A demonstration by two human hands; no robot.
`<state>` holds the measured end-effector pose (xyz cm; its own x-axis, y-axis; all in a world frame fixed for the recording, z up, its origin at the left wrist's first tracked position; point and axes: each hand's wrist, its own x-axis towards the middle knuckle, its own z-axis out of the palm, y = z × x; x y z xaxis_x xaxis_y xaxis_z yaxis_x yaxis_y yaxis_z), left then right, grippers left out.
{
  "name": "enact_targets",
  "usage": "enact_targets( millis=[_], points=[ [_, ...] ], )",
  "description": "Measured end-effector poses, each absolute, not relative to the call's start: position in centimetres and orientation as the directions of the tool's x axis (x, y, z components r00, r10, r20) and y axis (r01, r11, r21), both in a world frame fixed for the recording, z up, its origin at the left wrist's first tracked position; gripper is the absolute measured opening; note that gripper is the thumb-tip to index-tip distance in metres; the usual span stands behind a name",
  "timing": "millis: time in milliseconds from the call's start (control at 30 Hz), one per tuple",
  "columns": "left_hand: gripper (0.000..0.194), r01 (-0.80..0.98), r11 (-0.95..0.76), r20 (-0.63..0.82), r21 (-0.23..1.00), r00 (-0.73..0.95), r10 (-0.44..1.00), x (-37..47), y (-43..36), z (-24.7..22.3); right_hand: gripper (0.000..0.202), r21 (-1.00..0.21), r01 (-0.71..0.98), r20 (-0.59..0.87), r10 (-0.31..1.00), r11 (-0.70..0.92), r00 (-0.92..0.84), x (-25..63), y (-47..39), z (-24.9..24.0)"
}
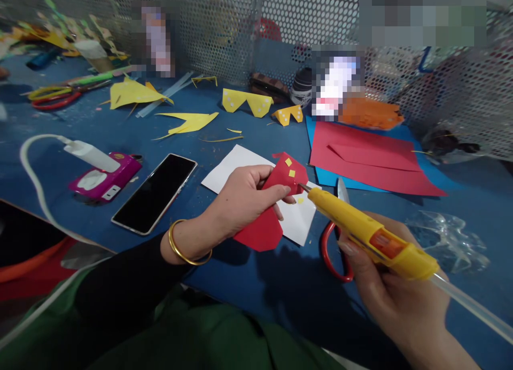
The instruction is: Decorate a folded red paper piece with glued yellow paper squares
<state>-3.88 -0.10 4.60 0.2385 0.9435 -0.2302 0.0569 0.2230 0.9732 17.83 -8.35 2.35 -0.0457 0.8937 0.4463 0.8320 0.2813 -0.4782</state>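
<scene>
Over white paper (300,223), pinching a red cutout (262,233) between thumb and fingers of the left hand (244,191). Clamping the right hand (401,300) round a glue gun (352,212), aimed at the cutout.

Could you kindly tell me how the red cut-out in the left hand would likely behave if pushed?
The red cut-out looks paper-thin, so it is probably light. Its lower part spreads beyond the left hand without obvious sag, suggesting slight stiffness. Its broad, thin shape would probably still bend under a push.
</scene>
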Motion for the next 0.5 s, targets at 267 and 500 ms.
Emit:
enact_targets(
  millis=[267, 500],
  points=[
    [0.007, 0.049, 0.217, -0.222, 0.975, 0.226, 0.949, -3.90, 0.02, 4.72, 0.028, -0.478, 0.829, 0.437, 0.897, 0.291, -0.063, 18.01, -8.46, 2.41],
    [0.005, 0.060, 0.215, -0.223, 0.975, 0.223, 0.949, -3.83, -0.09, 4.80, 0.022, -0.418, 0.822, 0.472, 0.866, 0.386, -0.166, 18.52, -8.07, 2.34]
  ],
)
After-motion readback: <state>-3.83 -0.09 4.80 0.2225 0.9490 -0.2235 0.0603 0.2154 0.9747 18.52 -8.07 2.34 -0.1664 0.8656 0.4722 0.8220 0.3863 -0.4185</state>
